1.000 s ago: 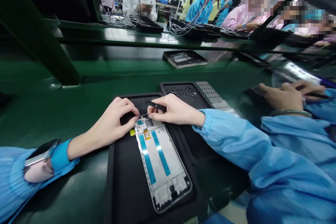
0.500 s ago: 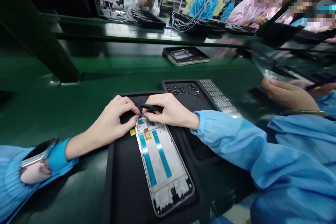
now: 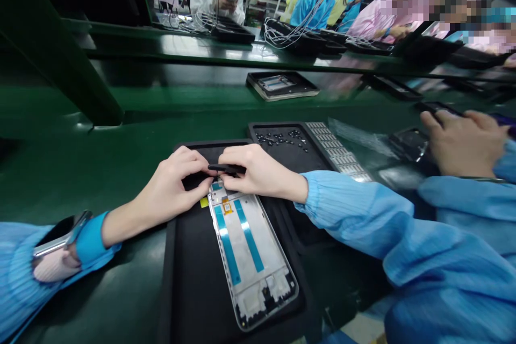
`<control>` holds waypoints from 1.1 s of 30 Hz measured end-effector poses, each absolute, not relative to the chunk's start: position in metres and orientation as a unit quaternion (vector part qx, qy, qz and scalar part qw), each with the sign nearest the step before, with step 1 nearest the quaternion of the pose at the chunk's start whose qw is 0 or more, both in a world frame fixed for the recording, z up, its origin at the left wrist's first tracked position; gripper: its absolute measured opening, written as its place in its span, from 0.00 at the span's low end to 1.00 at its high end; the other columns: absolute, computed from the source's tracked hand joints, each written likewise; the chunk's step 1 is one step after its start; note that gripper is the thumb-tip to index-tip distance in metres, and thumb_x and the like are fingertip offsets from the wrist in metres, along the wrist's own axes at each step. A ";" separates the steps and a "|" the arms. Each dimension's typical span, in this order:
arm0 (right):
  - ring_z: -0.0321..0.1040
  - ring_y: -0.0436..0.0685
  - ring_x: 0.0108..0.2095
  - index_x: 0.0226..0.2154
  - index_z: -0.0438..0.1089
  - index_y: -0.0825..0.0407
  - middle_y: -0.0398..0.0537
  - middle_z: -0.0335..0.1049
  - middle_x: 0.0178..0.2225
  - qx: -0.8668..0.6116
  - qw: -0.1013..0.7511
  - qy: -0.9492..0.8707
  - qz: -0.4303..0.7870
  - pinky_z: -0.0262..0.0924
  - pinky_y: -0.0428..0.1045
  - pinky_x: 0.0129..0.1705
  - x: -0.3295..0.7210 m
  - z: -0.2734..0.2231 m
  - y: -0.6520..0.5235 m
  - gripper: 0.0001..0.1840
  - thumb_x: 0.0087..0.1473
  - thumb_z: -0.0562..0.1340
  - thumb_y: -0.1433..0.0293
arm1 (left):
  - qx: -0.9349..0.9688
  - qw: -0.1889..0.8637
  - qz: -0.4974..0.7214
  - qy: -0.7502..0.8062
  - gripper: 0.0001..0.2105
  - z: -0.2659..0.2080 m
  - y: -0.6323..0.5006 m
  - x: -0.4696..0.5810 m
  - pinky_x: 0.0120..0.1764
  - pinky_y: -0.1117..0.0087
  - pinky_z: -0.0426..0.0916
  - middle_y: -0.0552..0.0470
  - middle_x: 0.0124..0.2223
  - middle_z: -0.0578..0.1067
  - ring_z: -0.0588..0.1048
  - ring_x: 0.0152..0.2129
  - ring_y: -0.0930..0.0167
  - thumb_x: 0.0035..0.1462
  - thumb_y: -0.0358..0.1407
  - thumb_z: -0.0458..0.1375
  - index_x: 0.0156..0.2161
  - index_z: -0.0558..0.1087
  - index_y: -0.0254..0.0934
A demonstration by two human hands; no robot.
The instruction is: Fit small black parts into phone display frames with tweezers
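Observation:
A silver phone frame (image 3: 245,247) with two blue-green strips and an orange flex cable (image 3: 227,206) lies aslant on a black tray (image 3: 189,279). At its top left corner, the thumb and fingers of my left hand (image 3: 183,180) are closed on the frame's edge. My right hand (image 3: 258,169) grips slim black tweezers (image 3: 229,169) above the top end, their tip pointing left toward my left fingertips. Whatever small part lies between the fingertips is hidden. A yellow tab (image 3: 204,202) sticks out at the frame's left side.
Behind my right forearm, a second black tray (image 3: 278,156) holds several small black parts, with a sheet of small metal pieces (image 3: 336,148) beside it. Farther back sits another tray (image 3: 282,86) with a phone frame. A co-worker's hand (image 3: 467,140) is at the right, near clear plastic film (image 3: 358,137).
The tweezers have shifted left and lie flatter across the frame's top. My left hand has barely moved. The co-worker's hand has moved right and let go of the clear plastic film.

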State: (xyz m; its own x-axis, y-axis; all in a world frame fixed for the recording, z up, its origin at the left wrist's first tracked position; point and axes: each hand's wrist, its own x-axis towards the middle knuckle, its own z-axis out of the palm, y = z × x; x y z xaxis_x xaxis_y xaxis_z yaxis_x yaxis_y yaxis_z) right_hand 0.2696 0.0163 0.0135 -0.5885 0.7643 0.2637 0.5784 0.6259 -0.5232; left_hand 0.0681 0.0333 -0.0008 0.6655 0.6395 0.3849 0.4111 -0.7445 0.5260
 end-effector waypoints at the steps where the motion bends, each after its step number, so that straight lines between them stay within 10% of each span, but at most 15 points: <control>1: 0.52 0.44 0.26 0.23 0.62 0.57 0.42 0.59 0.25 -0.386 0.229 -0.872 0.197 0.44 0.42 0.28 0.269 0.015 0.016 0.04 0.47 0.57 0.74 | 0.891 0.199 0.287 0.290 0.07 -0.001 0.033 0.068 0.36 0.68 0.66 0.50 0.34 0.75 0.68 0.34 0.69 0.54 0.32 0.54 0.34 0.75 0.35; 9: 0.52 0.43 0.26 0.21 0.62 0.58 0.42 0.61 0.25 -0.379 0.183 -0.877 0.232 0.45 0.42 0.29 0.268 0.027 0.024 0.05 0.45 0.58 0.77 | 0.923 0.143 0.290 0.208 0.07 0.004 0.031 0.069 0.35 0.70 0.67 0.48 0.33 0.73 0.67 0.33 0.70 0.56 0.28 0.54 0.32 0.74 0.33; 16: 0.57 0.43 0.19 0.27 0.69 0.59 0.40 0.63 0.20 -0.434 0.136 -0.740 0.495 0.52 0.40 0.23 0.276 0.026 0.041 0.06 0.44 0.59 0.72 | 0.952 0.095 0.228 0.181 0.09 0.009 0.033 0.070 0.39 0.65 0.67 0.46 0.33 0.72 0.67 0.34 0.68 0.58 0.29 0.52 0.32 0.74 0.32; 24: 0.55 0.41 0.20 0.23 0.68 0.59 0.40 0.63 0.20 -0.483 0.131 -0.757 0.421 0.49 0.38 0.21 0.265 0.034 0.035 0.05 0.40 0.62 0.73 | 0.968 0.036 0.164 0.186 0.13 0.016 0.028 0.072 0.40 0.60 0.66 0.45 0.33 0.73 0.68 0.37 0.63 0.60 0.32 0.49 0.31 0.75 0.33; 33: 0.60 0.42 0.18 0.24 0.68 0.59 0.45 0.64 0.19 -0.498 0.382 -0.656 0.419 0.55 0.39 0.21 0.275 0.027 0.029 0.34 0.58 0.47 0.48 | 0.953 0.067 0.234 0.181 0.10 0.008 0.027 0.062 0.36 0.63 0.67 0.44 0.32 0.74 0.71 0.33 0.66 0.58 0.29 0.51 0.31 0.75 0.31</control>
